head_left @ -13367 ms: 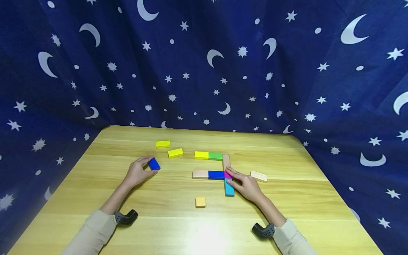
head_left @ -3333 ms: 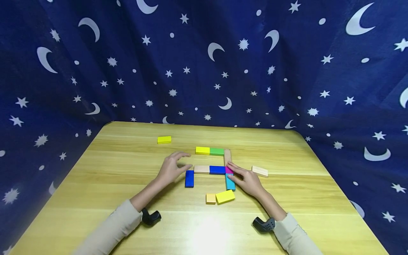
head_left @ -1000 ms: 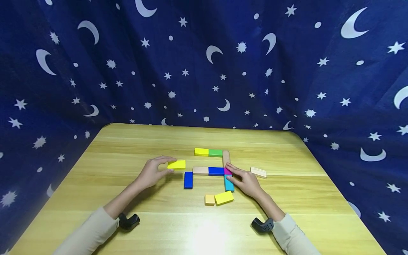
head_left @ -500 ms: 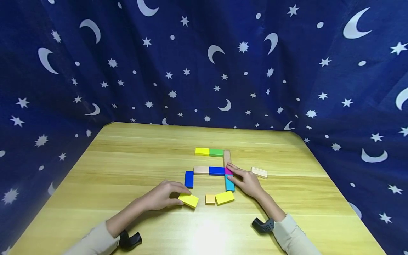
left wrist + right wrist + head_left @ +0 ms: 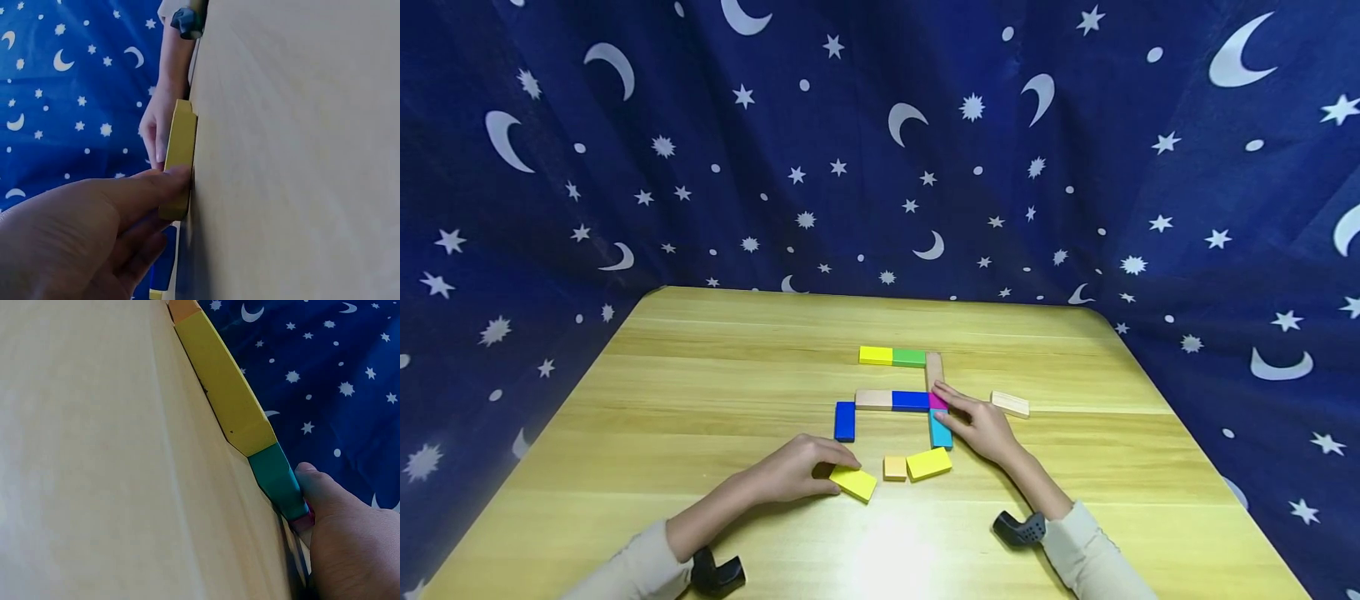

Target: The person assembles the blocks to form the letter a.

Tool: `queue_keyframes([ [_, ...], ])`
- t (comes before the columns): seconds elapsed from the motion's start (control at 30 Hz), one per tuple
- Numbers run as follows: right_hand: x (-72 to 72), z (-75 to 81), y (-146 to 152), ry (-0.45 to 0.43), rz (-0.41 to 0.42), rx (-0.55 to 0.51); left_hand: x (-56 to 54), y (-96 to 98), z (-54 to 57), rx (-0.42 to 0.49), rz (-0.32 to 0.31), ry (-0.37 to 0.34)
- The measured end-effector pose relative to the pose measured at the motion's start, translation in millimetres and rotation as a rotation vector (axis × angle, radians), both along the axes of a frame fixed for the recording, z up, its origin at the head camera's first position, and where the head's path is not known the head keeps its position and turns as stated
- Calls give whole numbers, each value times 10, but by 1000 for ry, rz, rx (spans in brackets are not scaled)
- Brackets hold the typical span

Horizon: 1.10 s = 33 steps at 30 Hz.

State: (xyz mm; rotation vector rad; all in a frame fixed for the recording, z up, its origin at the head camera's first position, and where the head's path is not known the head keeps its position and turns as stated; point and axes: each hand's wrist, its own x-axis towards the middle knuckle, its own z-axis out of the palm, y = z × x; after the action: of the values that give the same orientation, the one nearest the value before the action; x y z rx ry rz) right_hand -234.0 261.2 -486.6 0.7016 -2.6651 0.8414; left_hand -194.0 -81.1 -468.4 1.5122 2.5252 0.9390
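In the head view, my left hand (image 5: 801,471) pinches a yellow rectangular block (image 5: 854,482) between thumb and fingers, at a slant and close over the table. The left wrist view shows the thumb on its face. Right of it lie a small orange block (image 5: 894,468) and another yellow block (image 5: 929,464). My right hand (image 5: 981,423) rests with extended fingers on a magenta block (image 5: 938,401), its thumb at a light blue block (image 5: 941,430). Joined to these are a blue block (image 5: 910,402), a beige block (image 5: 873,400) and an upright-running beige block (image 5: 933,368).
A further yellow block (image 5: 876,355) and a green block (image 5: 909,357) form the back row. One blue block (image 5: 845,422) lies at the left end of the middle row. A loose pale wooden block (image 5: 1011,404) is right of my right hand. A starry curtain (image 5: 850,150) hangs behind the table (image 5: 700,350).
My left hand has carried the yellow block forward and right, toward the orange block. Earlier, it put down the blue block and another yellow one. My right hand has stayed in place.
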Motion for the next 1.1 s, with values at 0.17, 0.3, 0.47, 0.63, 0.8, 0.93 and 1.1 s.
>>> queue_keyframes([
  [0.17,5,11,-9,-12,-10,1,24,5,-2,34,31,18],
  [0.3,8,14,-13,-7,-8,4,39,-5,5,47,74,28],
  [0.47,10,24,-18,-3,-2,1,35,-30,-7,65,94,27],
  [0.63,11,37,-22,-2,2,2,13,-65,-42,84,106,19],
  [0.8,9,37,-19,-5,4,3,-4,-86,-69,96,132,10],
  [0.93,9,37,-20,-6,0,8,-11,-78,-75,106,169,3],
  [1.1,10,37,-20,-7,-4,9,-30,-50,-89,85,228,39],
])
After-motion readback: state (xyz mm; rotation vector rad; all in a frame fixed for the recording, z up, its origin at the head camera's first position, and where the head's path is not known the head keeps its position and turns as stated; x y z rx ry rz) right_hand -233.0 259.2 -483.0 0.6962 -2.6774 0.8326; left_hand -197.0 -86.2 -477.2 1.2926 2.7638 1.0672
